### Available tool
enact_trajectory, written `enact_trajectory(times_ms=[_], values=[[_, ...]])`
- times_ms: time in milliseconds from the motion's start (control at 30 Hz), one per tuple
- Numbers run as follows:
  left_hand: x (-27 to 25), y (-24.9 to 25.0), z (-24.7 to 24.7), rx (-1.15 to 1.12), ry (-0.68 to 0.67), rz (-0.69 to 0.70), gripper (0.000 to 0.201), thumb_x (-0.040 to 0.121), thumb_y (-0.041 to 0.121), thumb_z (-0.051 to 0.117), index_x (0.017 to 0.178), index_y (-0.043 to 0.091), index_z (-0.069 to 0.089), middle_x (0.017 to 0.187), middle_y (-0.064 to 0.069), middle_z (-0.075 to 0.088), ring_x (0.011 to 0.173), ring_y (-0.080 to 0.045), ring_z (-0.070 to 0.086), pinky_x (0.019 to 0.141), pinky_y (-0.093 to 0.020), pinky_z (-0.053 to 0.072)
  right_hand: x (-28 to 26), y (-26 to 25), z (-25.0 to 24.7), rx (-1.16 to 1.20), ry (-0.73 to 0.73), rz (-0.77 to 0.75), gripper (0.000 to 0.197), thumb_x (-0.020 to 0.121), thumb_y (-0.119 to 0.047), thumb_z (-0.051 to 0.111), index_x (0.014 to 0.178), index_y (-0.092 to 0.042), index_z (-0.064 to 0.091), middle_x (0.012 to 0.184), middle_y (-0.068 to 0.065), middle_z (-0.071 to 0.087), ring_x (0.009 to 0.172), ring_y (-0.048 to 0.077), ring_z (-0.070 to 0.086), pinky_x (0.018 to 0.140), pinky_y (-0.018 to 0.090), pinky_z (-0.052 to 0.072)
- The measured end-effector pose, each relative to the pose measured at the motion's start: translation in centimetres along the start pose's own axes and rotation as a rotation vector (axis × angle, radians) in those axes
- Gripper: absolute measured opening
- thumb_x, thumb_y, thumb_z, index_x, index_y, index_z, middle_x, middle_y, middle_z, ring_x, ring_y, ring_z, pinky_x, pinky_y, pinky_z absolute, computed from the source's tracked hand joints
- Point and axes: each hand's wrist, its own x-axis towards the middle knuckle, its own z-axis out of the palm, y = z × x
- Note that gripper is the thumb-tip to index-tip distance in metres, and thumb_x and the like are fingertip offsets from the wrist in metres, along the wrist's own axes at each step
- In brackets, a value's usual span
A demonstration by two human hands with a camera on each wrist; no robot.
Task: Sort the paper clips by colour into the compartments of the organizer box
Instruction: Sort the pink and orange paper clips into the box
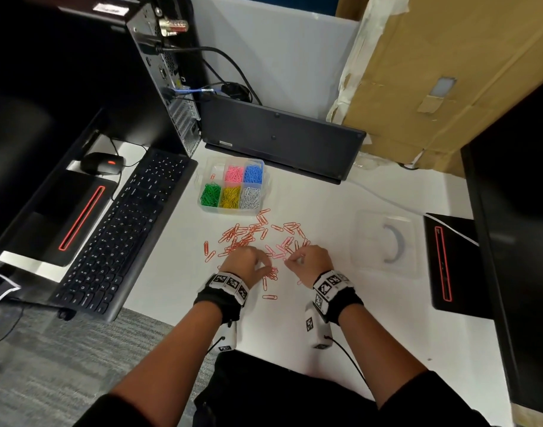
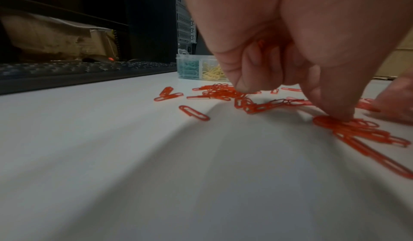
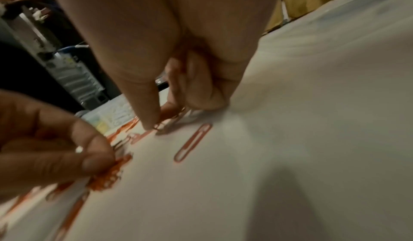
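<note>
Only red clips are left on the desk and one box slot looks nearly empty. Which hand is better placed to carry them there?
Probably the left. The left hand is already gathering red clips, and the organizer box, with its nearly empty back-left slot, lies on that side. The right hand is also pinching clips but would have to cross over.

Red paper clips [image 1: 251, 235] are lying scattered flat on the white desk, just before the clear organizer box [image 1: 233, 211] (green, yellow, white, pink and blue clips are filling five compartments).
</note>
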Motion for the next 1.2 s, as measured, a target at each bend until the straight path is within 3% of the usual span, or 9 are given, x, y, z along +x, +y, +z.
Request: enact_trajectory(times_ms=[67,233,400,500,600,733,833,967,1200], values=[[0.2,0.1,0.0,0.018,-0.024,-0.010,0.010,0.086,0.033,0.068,0.087,0.024,0.072,0.080,0.006,0.062,0.080,-0.015,0.060,0.073,-0.023,0.046,0.2,0.9,-0.5,0.132,-0.068,0.013,0.019,0.086,-0.027,0.072,0.083,-0.008,0.074,0.070,-0.005,0.062,0.063,0.006,0.057,0.061,0.012,0.047],[0.2,-0.2,0.5,-0.043,-0.021,-0.039,0.015,0.092,0.028,0.061,0.094,0.016,0.069,0.082,0.003,0.065,0.082,-0.018,0.063,0.075,-0.027,0.050,-0.6,2.3,-2.4,0.957,-0.253,0.191,0.007,0.093,-0.005,0.063,0.095,0.000,0.068,0.081,0.009,0.067,0.071,0.015,0.059,0.060,0.021,0.051],[-0.3,0.4,0.2,-0.305,0.079,-0.094,0.012,0.096,0.021,0.053,0.090,0.012,0.060,0.082,0.005,0.061,0.071,-0.009,0.054,0.066,-0.020,0.037,-0.6,2.4,-3.0,1.248,-0.347,0.229,0.024,0.095,-0.002,0.056,0.118,0.001,0.065,0.077,0.005,0.061,0.068,0.013,0.057,0.060,0.021,0.051],[-0.4,0.6,0.0,-0.320,0.073,-0.155,0.014,0.099,0.018,0.046,0.087,0.011,0.050,0.081,-0.002,0.056,0.071,-0.015,0.050,0.064,-0.024,0.033,-0.3,1.6,-2.6,1.285,-0.379,0.296,0.015,0.096,-0.014,0.058,0.100,-0.003,0.068,0.078,0.005,0.063,0.067,0.014,0.060,0.058,0.022,0.053],[-0.4,0.1,-0.2,-0.328,0.094,-0.216,0.021,0.100,0.021,0.043,0.081,0.013,0.047,0.082,-0.007,0.057,0.076,-0.022,0.049,0.064,-0.027,0.031,0.5,1.0,-1.6,1.053,-0.286,0.251,0.014,0.089,-0.020,0.070,0.082,-0.008,0.067,0.070,0.003,0.055,0.058,0.011,0.051,0.051,0.020,0.044],[0.0,-0.4,0.0,-0.364,0.127,-0.275,0.028,0.101,0.032,0.043,0.080,0.014,0.048,0.082,-0.007,0.060,0.078,-0.026,0.053,0.066,-0.030,0.036,1.8,0.8,-0.6,0.392,-0.010,-0.064,0.019,0.069,-0.026,0.088,0.081,-0.019,0.076,0.060,-0.002,0.046,0.054,0.008,0.036,0.053,0.016,0.034],[0.3,-0.2,0.0,-0.386,0.130,-0.284,0.013,0.100,0.025,0.044,0.102,0.015,0.053,0.091,-0.008,0.064,0.086,-0.031,0.062,0.074,-0.033,0.048,2.3,0.0,-0.1,0.223,0.038,-0.190,0.027,0.066,-0.022,0.090,0.088,-0.018,0.073,0.056,-0.012,0.043,0.049,0.004,0.037,0.054,0.012,0.033],[1.1,0.1,-0.3,-0.353,0.128,-0.223,0.035,0.097,0.003,0.039,0.125,0.013,0.057,0.125,-0.009,0.062,0.112,-0.027,0.058,0.092,-0.025,0.041,3.0,-0.4,0.2,0.050,0.004,-0.219,0.029,0.072,-0.027,0.086,0.098,-0.020,0.074,0.092,-0.007,0.071,0.079,0.007,0.061,0.076,0.022,0.051],[2.7,-0.1,-0.9,-0.138,0.035,-0.102,0.016,0.094,0.023,0.049,0.100,0.027,0.063,0.085,0.001,0.068,0.081,-0.020,0.061,0.075,-0.030,0.050,3.4,-1.6,0.1,-0.331,-0.098,-0.252,0.019,0.093,-0.031,0.064,0.102,-0.017,0.072,0.104,0.004,0.070,0.096,0.023,0.065,0.082,0.032,0.053]])
